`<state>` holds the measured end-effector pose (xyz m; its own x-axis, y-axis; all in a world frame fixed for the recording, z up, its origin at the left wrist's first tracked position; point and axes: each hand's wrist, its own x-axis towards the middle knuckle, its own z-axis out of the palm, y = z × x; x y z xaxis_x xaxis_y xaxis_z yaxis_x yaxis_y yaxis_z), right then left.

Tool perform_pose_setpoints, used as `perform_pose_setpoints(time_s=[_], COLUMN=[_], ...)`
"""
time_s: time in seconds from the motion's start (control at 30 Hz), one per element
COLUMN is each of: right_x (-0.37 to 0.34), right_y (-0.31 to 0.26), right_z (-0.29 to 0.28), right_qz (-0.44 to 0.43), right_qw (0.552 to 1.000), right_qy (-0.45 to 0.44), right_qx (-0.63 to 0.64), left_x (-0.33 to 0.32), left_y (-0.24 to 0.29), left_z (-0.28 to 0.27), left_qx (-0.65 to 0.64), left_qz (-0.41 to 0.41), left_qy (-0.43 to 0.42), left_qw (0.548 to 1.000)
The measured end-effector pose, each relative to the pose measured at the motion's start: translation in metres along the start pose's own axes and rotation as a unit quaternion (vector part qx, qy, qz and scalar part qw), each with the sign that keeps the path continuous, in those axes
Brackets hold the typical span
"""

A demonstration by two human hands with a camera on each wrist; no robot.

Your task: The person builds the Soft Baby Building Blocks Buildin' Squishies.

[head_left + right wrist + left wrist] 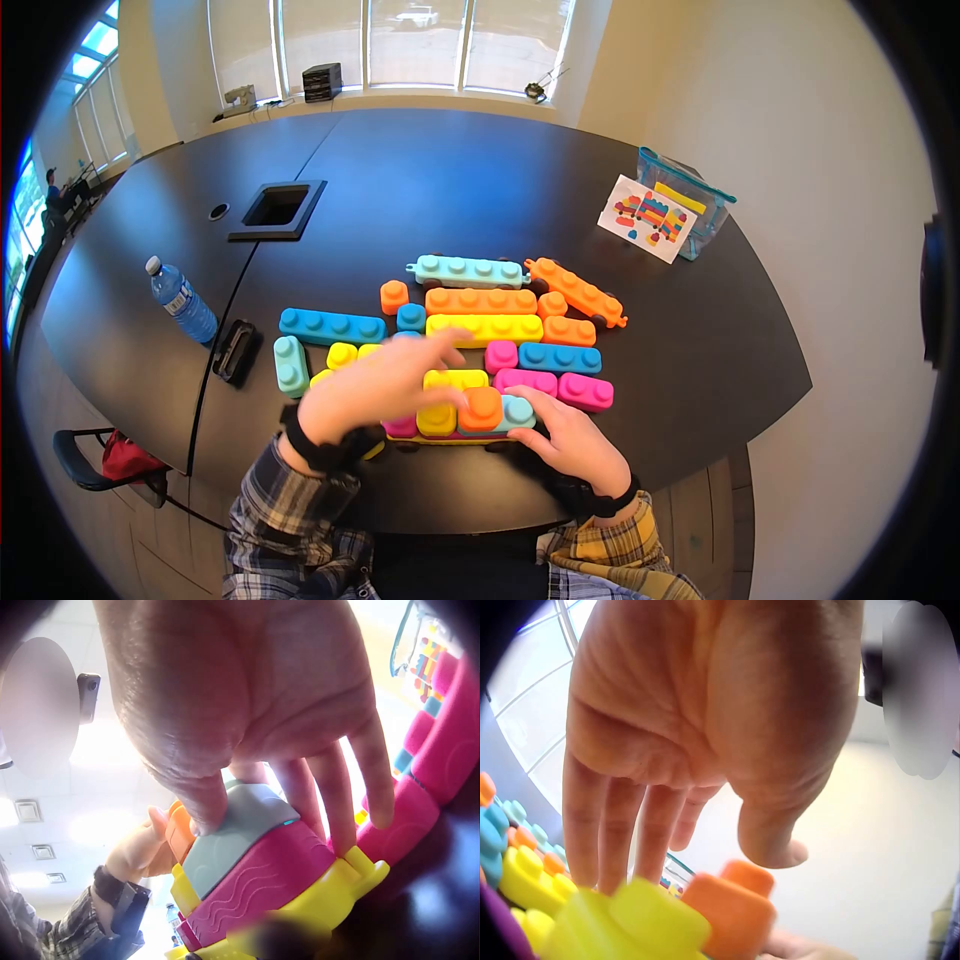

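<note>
A toy train car with a yellow wheeled base (319,900) stands near the table's front edge. Stacked on it are a magenta block (259,885), a yellow block (437,420), an orange block (480,412) and a pale teal block (244,829). My right hand (578,445) grips the teal block at the car's right end, thumb on the near side and fingers on the far side. Over the car's left part hovers my left hand (365,388), fingers extended and thumb beside the orange block; nothing shows in its palm (712,712) in the left wrist view.
Beyond the car lie loose blocks, among them a long yellow block (484,329) and a blue block (560,358). Teal (468,271) and orange (575,292) wheeled bases stand behind. A water bottle (183,300) is at left, a picture card (647,219) and clear pouch (710,205) at right.
</note>
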<state>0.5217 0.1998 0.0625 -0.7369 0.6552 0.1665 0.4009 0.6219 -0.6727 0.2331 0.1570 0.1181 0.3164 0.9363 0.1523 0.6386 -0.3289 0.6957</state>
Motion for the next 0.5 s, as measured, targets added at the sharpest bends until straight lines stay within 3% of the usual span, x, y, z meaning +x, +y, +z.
perform_pose_setpoints(time_s=[0.13, 0.23, 0.27, 0.33, 0.43, 0.5], right_x=[-0.001, -0.001, -0.001, -0.001, 0.000, 0.000], right_y=[0.002, 0.004, 0.003, 0.001, 0.003, 0.006], right_z=[0.001, 0.001, 0.001, 0.000, 0.001, 0.002], right_qz=[0.001, -0.003, -0.003, 0.005, 0.003, 0.004], right_qw=[1.000, 1.000, 1.000, 1.000, 1.000, 1.000], right_qy=[0.001, 0.002, 0.002, -0.004, -0.004, -0.006], right_qx=[-0.002, -0.006, -0.007, -0.004, 0.005, 0.004], left_x=[0.033, 0.047, 0.053, 0.063, 0.070, 0.071], left_y=[-0.065, -0.116, -0.122, -0.129, -0.130, -0.129], left_z=[-0.036, -0.041, -0.042, -0.043, -0.038, -0.035], left_qx=[0.217, 0.308, 0.307, 0.328, 0.313, 0.321], left_qz=[-0.061, -0.028, -0.027, -0.120, -0.173, -0.166], left_qy=[0.072, 0.091, 0.093, 0.013, 0.023, 0.036], left_qw=[0.972, 0.947, 0.947, 0.937, 0.933, 0.932])
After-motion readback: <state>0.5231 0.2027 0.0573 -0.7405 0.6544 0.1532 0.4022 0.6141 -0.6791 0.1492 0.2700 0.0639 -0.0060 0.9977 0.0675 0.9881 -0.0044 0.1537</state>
